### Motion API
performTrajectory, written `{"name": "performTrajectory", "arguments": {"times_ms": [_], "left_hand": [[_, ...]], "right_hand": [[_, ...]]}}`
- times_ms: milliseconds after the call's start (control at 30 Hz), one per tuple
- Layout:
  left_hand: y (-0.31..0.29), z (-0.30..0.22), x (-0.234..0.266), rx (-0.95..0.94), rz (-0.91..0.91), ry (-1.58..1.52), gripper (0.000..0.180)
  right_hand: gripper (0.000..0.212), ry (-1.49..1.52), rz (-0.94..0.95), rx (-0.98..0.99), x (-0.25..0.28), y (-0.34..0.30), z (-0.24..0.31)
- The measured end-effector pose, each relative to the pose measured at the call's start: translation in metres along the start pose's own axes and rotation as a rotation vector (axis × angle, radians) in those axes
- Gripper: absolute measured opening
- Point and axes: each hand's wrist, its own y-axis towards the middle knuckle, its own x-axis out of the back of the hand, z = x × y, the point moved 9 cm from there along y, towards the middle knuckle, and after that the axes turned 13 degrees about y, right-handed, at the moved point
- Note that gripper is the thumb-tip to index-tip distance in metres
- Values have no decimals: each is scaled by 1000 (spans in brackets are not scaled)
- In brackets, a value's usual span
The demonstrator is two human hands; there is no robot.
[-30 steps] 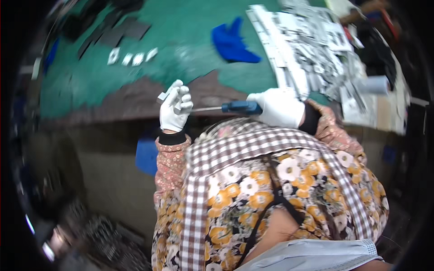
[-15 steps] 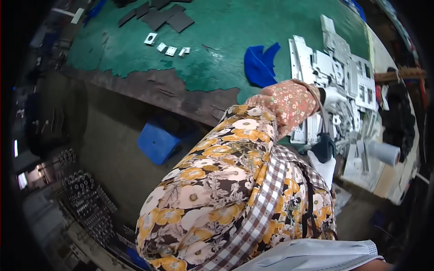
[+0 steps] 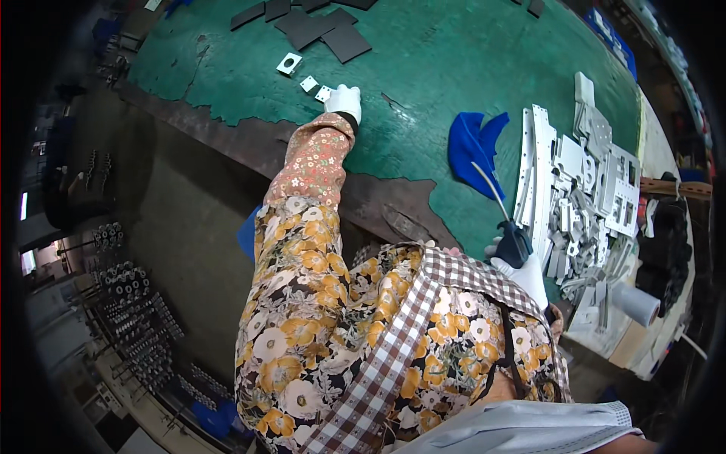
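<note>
My left hand (image 3: 345, 104), in a white glove, reaches out over the green table top. Its fingers are curled down among a row of small silver metal blocks (image 3: 308, 84); what they close on is hidden beneath them. One larger block with a round hole (image 3: 289, 63) lies at the far end of that row. My right hand (image 3: 523, 274), also gloved in white, is closed around the dark body of an air blow gun (image 3: 514, 244). Its long thin nozzle points up and left, across a blue cloth (image 3: 473, 151).
Silver metal plates and brackets (image 3: 563, 181) are heaped at the right. Dark flat pads (image 3: 314, 30) lie at the far left of the table (image 3: 423, 68). A roll of clear film (image 3: 635, 303) sits at the right edge. Racks of metal parts (image 3: 136, 303) stand lower left.
My left hand has swung from the metal heap on the right to the small blocks on the left. The blow gun in my right hand has shifted a little left and upward. The view has turned.
</note>
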Motion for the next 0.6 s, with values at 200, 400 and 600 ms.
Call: {"name": "performTrajectory", "arguments": {"times_ms": [200,400,600], "left_hand": [[-6,36,-38,202,-179,-1007,42],[-86,27,-27,168,284,-2424,33],[-191,59,-52,100,309,-2796,28]], "right_hand": [[21,-146,52,2,-37,10,5],[31,-569,140,178,-88,43,24],[22,-1051,438,408,-192,66,33]]}}
